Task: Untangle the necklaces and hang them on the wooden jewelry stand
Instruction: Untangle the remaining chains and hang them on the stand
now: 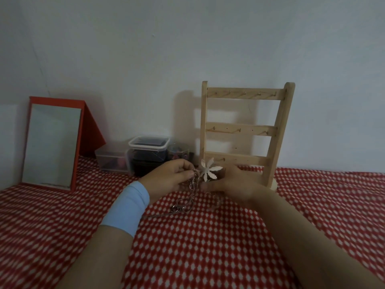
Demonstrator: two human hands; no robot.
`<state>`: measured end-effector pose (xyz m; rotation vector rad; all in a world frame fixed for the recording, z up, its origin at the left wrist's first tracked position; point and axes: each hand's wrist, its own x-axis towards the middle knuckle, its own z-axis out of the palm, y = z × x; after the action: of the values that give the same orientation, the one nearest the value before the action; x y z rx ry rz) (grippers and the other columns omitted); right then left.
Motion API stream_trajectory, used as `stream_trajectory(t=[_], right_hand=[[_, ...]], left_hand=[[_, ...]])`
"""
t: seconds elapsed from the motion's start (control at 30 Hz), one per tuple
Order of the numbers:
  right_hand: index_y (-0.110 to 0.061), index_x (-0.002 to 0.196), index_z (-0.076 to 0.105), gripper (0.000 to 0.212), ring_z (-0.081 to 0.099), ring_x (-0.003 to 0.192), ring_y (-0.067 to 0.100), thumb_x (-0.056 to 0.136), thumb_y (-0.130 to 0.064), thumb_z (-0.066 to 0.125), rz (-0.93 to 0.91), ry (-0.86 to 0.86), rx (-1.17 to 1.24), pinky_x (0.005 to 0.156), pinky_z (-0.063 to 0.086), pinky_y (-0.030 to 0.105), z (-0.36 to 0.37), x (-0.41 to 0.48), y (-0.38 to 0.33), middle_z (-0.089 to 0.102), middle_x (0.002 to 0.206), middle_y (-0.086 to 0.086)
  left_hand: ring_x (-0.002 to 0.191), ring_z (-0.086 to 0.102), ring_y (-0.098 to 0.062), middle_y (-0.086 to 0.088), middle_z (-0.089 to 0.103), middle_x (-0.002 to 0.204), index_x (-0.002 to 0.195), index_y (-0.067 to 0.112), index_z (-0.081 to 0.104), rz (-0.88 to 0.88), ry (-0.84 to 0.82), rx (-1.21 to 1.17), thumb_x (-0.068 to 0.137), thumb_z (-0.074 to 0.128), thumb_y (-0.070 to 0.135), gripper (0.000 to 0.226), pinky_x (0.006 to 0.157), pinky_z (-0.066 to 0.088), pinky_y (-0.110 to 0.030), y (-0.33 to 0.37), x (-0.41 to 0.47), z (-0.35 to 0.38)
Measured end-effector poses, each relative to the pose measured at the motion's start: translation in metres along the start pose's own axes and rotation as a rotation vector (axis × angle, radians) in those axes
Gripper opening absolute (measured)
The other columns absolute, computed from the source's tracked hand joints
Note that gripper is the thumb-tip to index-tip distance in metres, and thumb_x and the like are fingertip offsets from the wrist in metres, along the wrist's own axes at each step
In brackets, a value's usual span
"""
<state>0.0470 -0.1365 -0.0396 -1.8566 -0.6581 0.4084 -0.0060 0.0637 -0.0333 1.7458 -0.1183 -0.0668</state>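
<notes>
Necklaces, tangled, pinched in fingers of left hand and right hand; separating chains should precede hanging on stand.

The wooden jewelry stand stands on the bench, close before the wall. Just left of the stand is a small jar, then a lidded box, then a low box. A propped mirror stands farthest left. Before the stand's foot, the left hand and right hand hold the necklaces between them, their ends lying on the bench.
</notes>
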Motion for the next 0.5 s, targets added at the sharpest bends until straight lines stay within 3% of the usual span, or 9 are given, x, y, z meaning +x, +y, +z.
stream_trajectory(t=[0.07,0.1,0.2,0.3,0.4,0.5], right_hand=[[-0.012,0.101,0.078,0.010,0.069,0.066,0.005,0.093,-0.015,0.073,0.007,0.017,-0.054,0.071,0.055,0.020,-0.0031,-0.0031,-0.0061,0.076,0.076,-0.006],[-0.011,0.099,0.078,0.011,0.067,0.063,0.004,0.094,-0.017,0.071,0.005,0.014,-0.082,0.067,0.053,0.018,-0.0048,-0.0043,-0.0085,0.075,0.073,-0.007],[-0.011,0.095,0.077,0.017,0.071,0.076,0.013,0.097,-0.024,0.067,0.067,-0.038,-0.100,0.076,0.054,0.023,-0.0079,-0.0042,-0.0096,0.078,0.085,0.000],[-0.010,0.099,0.076,0.017,0.072,0.087,0.015,0.097,-0.023,0.066,0.123,-0.084,0.032,0.087,0.057,0.029,-0.0073,-0.0021,-0.0070,0.078,0.097,0.002],[-0.010,0.091,0.075,0.015,0.068,0.082,0.016,0.099,-0.016,0.063,0.124,-0.074,0.091,0.081,0.056,0.030,-0.0043,-0.0024,-0.0084,0.075,0.087,0.002],[-0.003,0.092,0.067,0.014,0.070,0.075,0.021,0.101,-0.010,0.058,0.149,0.028,0.263,0.072,0.058,0.032,0.0004,0.0015,-0.0063,0.070,0.080,0.008]], left_hand=[[0.077,0.063,-0.016,-0.006,0.066,0.084,0.098,0.008,0.060,-0.017,0.001,-0.062,0.101,0.046,0.004,0.015,0.079,0.055,-0.034,0.0008,0.0000,0.0002],[0.074,0.061,-0.017,-0.007,0.064,0.082,0.097,0.007,0.060,-0.028,0.008,-0.078,0.101,0.044,0.003,0.016,0.075,0.055,-0.033,0.0013,0.0000,0.0004],[0.068,0.060,-0.017,-0.008,0.063,0.078,0.098,0.005,0.059,-0.048,0.068,-0.100,0.101,0.044,0.004,0.015,0.065,0.053,-0.028,0.0032,0.0017,0.0015],[0.064,0.063,-0.017,-0.011,0.065,0.081,0.099,0.003,0.060,-0.068,0.114,-0.102,0.101,0.047,0.006,0.013,0.063,0.056,-0.030,0.0025,0.0024,0.0017],[0.058,0.061,-0.015,-0.012,0.062,0.082,0.096,0.004,0.059,-0.093,0.152,-0.062,0.102,0.045,0.008,0.015,0.061,0.055,-0.032,0.0007,0.0028,0.0030],[0.051,0.053,-0.012,-0.012,0.057,0.081,0.098,0.006,0.057,-0.071,0.143,-0.199,0.104,0.038,0.004,0.020,0.049,0.048,-0.024,0.0013,0.0028,0.0080]])
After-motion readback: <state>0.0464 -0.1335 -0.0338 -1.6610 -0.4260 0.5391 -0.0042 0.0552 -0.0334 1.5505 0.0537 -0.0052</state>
